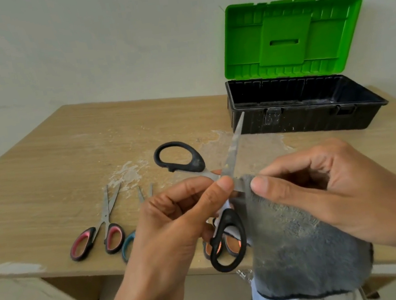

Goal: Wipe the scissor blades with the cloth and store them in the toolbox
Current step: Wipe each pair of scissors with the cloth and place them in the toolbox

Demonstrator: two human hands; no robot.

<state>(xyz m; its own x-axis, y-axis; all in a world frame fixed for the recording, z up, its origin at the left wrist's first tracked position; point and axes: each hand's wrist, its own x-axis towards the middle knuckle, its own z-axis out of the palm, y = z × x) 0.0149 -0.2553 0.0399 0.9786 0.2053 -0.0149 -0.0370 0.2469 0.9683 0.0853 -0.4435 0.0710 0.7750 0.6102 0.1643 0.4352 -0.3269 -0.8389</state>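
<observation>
While the left hand (175,218) pinches the scissors (234,152) at the pivot, thumb and forefinger clamped on metal, the pair is held spread open above the desk's (54,156) near edge. One blade points up toward the toolbox (300,116). One black loop lies on the far side and the other hangs down.

The right hand (322,183) pinches a fold of grey cloth (300,249) just beside the left thumb, apparently over the second blade, which is mostly hidden.

Scissors likely stiff, fairly light, with smooth spotted steel and sharp edges. Best held at the pivot or loops, wiping from the spine.

Cloth is soft, fleecy and limp, with a dark hem. It hangs below the hand.

Toolbox sits rear right, open: ribbed green lid (285,37) upright, black base scuffed.

Desk is wood-grain with white smears. A pink pair (101,228), a teal pair (128,242) and an orange pair (230,243) lie on it, the last two partly hidden.
</observation>
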